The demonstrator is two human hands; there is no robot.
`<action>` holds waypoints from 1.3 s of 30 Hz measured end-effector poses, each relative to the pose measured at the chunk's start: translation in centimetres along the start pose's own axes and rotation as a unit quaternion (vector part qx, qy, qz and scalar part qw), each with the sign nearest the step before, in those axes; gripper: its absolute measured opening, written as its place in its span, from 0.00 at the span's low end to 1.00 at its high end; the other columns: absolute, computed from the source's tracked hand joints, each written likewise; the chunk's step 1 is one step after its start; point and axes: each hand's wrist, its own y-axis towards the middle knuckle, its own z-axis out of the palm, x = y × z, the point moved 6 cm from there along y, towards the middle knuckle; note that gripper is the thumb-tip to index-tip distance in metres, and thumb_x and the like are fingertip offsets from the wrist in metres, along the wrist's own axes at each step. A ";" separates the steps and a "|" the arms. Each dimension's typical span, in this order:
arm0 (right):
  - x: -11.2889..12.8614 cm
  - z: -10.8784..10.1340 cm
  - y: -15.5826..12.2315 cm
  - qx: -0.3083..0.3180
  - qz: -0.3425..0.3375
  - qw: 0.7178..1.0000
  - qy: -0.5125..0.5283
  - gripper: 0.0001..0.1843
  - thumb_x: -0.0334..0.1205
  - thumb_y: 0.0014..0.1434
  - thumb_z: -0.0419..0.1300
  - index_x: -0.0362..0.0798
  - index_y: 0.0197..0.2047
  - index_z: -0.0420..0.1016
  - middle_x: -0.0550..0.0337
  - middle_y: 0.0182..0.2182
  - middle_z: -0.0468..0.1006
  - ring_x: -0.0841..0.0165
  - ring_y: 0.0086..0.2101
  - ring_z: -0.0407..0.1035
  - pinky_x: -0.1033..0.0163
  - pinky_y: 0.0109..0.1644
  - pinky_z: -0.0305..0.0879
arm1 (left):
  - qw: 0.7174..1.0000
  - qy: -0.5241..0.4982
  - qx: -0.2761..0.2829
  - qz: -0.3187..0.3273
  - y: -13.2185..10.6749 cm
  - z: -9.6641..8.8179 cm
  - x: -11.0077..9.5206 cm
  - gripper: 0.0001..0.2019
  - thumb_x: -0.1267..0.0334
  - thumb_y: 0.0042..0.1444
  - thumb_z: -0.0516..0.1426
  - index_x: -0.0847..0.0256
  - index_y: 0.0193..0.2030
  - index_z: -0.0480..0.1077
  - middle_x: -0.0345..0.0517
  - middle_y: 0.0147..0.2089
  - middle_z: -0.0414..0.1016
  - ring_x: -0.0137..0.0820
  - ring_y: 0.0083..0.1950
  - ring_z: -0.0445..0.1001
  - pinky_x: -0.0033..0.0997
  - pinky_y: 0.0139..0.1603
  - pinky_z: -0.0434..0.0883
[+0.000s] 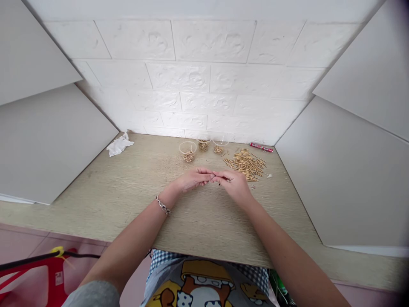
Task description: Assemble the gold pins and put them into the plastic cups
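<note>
Above the middle of the table, my left hand (194, 179) and my right hand (235, 185) meet at the fingertips. Both are closed in a pinch. What they pinch, if anything, is too small and too covered by the fingers to make out. A small dark tip shows under the right fingers. Just beyond my right hand lies a loose pile of thin gold-coloured rods (246, 164). Behind the hands stand clear plastic cups holding small gold-coloured pieces: a left cup (188, 153), a middle cup (203, 145) and a right cup (218, 147).
A crumpled white tissue (119, 145) lies at the back left of the wooden table (134, 187). A red tube-like wrapper (261, 147) rests at the back right. Grey panels flank both sides, and a white brick-patterned wall (194, 76) closes the back.
</note>
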 end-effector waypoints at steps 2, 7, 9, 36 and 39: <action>-0.6 0.1 0.2 0.010 0.001 0.999 -0.040 0.08 0.34 0.54 0.56 0.50 0.34 0.77 0.59 0.32 0.77 0.69 0.34 0.69 0.64 0.39 0.63 | 0.999 0.027 -0.026 -0.001 0.3 -0.4 0.2 0.13 0.56 0.43 0.60 0.64 0.32 0.73 0.38 0.22 0.65 0.20 0.23 0.56 0.22 0.22 0.51; -2.5 -0.2 0.7 0.050 0.025 0.987 -0.149 0.10 0.34 0.53 0.57 0.47 0.39 0.76 0.57 0.32 0.76 0.68 0.33 0.68 0.63 0.39 0.62 | 0.988 0.049 -0.145 0.014 1.0 -2.2 0.6 0.12 0.57 0.42 0.60 0.65 0.29 0.72 0.38 0.22 0.65 0.20 0.21 0.56 0.23 0.21 0.51; -3.0 -0.4 0.8 0.066 0.046 0.984 -0.160 0.10 0.34 0.53 0.57 0.46 0.39 0.76 0.57 0.33 0.75 0.69 0.33 0.68 0.64 0.39 0.61 | 0.985 0.030 -0.168 0.027 1.0 -2.7 0.6 0.12 0.57 0.42 0.60 0.65 0.30 0.72 0.39 0.24 0.67 0.20 0.22 0.57 0.23 0.22 0.52; -2.8 3.4 1.2 0.157 0.015 0.914 -0.374 0.26 0.32 0.58 0.43 0.60 0.58 0.57 0.59 0.62 0.49 0.54 0.57 0.48 0.40 0.56 0.40 | 0.947 -0.162 -0.270 0.060 1.2 -3.9 1.0 0.07 0.72 0.47 0.55 0.65 0.35 0.70 0.42 0.30 0.69 0.17 0.23 0.62 0.18 0.23 0.59; -2.5 4.0 1.5 0.162 0.009 0.912 -0.377 0.26 0.31 0.59 0.41 0.60 0.59 0.56 0.63 0.62 0.49 0.54 0.58 0.46 0.37 0.56 0.36 | 0.949 -0.158 -0.266 0.058 1.3 -3.6 1.1 0.05 0.70 0.47 0.55 0.65 0.33 0.69 0.42 0.29 0.70 0.18 0.23 0.62 0.18 0.22 0.58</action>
